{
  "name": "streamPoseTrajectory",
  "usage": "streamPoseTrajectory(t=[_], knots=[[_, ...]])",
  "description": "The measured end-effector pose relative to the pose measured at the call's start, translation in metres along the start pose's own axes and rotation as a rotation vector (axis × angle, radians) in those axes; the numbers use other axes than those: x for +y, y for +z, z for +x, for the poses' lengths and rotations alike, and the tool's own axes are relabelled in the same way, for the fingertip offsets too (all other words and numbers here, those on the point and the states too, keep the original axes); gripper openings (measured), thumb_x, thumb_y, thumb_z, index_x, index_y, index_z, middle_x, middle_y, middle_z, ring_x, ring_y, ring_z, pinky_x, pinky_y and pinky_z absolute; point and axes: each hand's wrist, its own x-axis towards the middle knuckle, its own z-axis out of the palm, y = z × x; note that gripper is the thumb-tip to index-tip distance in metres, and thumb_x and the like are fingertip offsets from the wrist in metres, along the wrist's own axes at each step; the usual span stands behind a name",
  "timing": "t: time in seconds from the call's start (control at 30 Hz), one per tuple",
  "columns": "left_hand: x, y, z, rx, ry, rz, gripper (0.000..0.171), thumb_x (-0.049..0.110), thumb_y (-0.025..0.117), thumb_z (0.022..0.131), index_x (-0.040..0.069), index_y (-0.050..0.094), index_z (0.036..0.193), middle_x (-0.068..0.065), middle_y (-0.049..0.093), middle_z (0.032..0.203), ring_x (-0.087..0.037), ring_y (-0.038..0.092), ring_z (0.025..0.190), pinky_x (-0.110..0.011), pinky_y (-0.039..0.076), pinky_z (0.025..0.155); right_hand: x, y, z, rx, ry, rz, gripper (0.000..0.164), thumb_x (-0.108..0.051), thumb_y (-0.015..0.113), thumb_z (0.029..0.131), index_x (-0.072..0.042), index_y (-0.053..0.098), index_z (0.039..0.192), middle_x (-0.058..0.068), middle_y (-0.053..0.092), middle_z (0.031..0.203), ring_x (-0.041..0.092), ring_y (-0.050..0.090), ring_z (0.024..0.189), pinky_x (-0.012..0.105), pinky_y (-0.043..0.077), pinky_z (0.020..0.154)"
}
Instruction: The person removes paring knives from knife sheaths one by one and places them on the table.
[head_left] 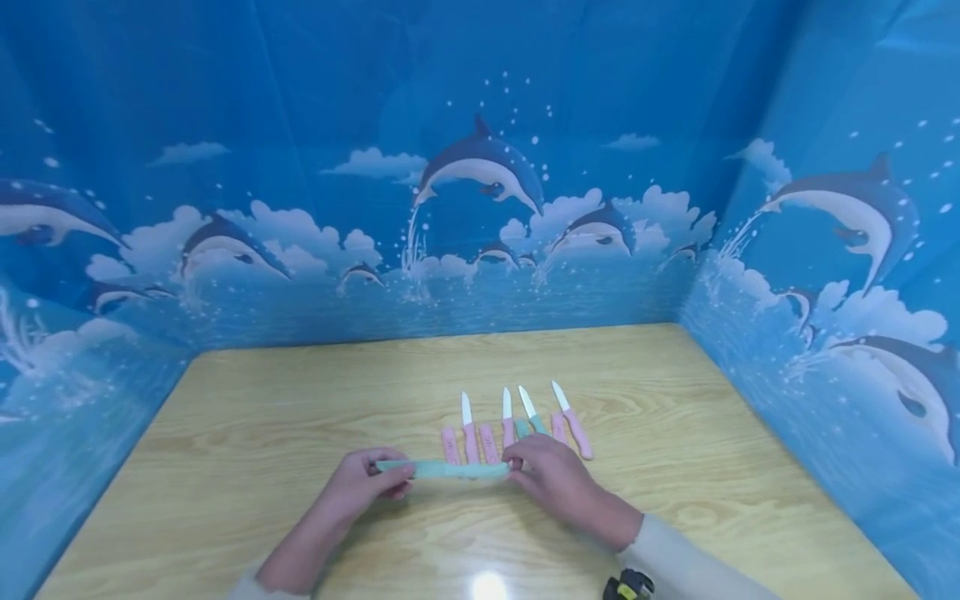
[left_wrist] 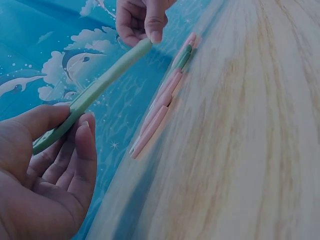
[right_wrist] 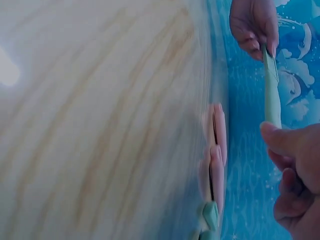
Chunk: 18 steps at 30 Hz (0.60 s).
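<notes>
Both hands hold a green paring knife (head_left: 461,471) in its green sheath, level above the near side of the table. My left hand (head_left: 367,479) pinches the sheath end between thumb and fingers. At the other end, my right hand (head_left: 551,475) pinches the handle's tip. The left wrist view shows the left hand (left_wrist: 55,170) close up on the sheath; the blade is hidden inside. Just beyond the hands lie unsheathed paring knives: a pink one (head_left: 470,437), another pink one (head_left: 507,429), a green one (head_left: 534,415) and a pink one (head_left: 577,435) at the right.
Loose sheaths lie between the knives: a pink sheath (head_left: 450,446), a second pink sheath (head_left: 488,444), a green sheath (head_left: 522,428) and a pink sheath (head_left: 558,427). Bare blades point to the far side. Blue dolphin-print curtains (head_left: 450,300) border the wooden table (head_left: 300,400).
</notes>
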Motion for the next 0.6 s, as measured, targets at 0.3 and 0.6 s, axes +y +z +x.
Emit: streamPoseTrajectory(t=[0.3,0.6], knots=[[-0.001,0.002,-0.001,-0.036,0.012,-0.003,0.032,0.019,0.073,0.081,-0.004,0.065,0.101,-0.015,0.072,0.083,-0.024,0.067,0.077,-0.028,0.059,0.071,0.015,-0.013,-0.004,0.039,-0.092,0.008,0.023,-0.014,0.078,0.073,-0.013,0.068,0.094,-0.007,0.067,0.080,0.008,0.058,0.076,0.025,0.053,0.065],[0.001,0.007,-0.001,0.010,0.009,0.076,0.027,0.014,0.074,0.080,-0.002,0.066,0.100,-0.017,0.072,0.085,-0.024,0.068,0.076,-0.031,0.059,0.070,0.026,-0.017,-0.003,0.052,-0.143,0.020,0.024,-0.012,0.078,0.073,-0.011,0.068,0.094,-0.006,0.065,0.079,0.006,0.057,0.071,0.022,0.051,0.061]])
